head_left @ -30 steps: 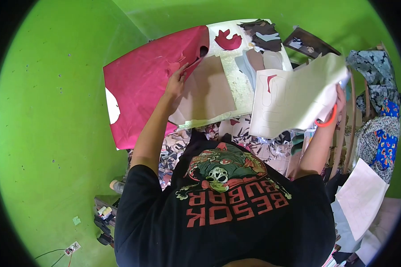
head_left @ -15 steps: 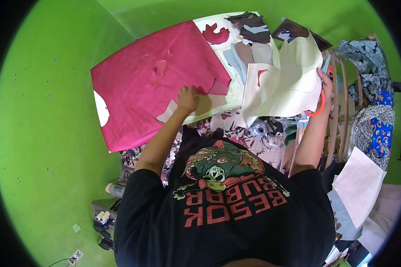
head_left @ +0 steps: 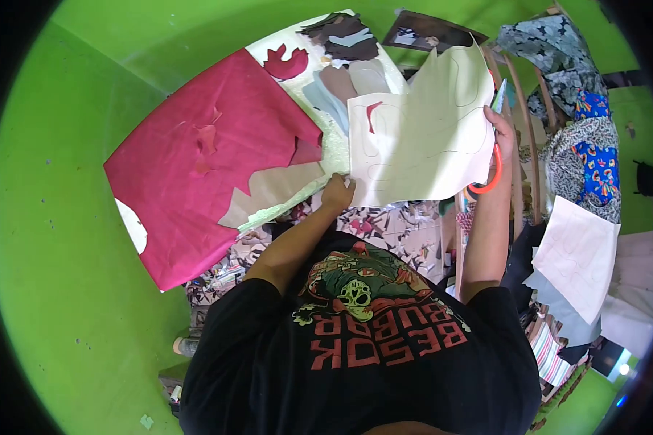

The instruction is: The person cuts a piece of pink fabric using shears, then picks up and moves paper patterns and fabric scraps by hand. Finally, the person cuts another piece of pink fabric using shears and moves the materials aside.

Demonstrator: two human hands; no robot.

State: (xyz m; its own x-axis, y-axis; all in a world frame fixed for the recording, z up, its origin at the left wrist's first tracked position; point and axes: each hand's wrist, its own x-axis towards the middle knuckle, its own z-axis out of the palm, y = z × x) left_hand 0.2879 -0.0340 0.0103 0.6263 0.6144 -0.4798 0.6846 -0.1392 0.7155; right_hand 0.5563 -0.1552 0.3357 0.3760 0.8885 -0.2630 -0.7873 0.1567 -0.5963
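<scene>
L hand (head_left: 337,194) pinches the cream sheet (head_left: 421,138) at the surface (head_left: 339,156) front edge, R hand (head_left: 502,134) grips its side; best hold it flat

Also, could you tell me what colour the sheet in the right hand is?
The sheet is cream with faint drawn outlines; the head view shows it best.

Bright, even daylight, soft faint shadows, strong fisheye bending with black vignette corners, slight blur at rim.
</scene>
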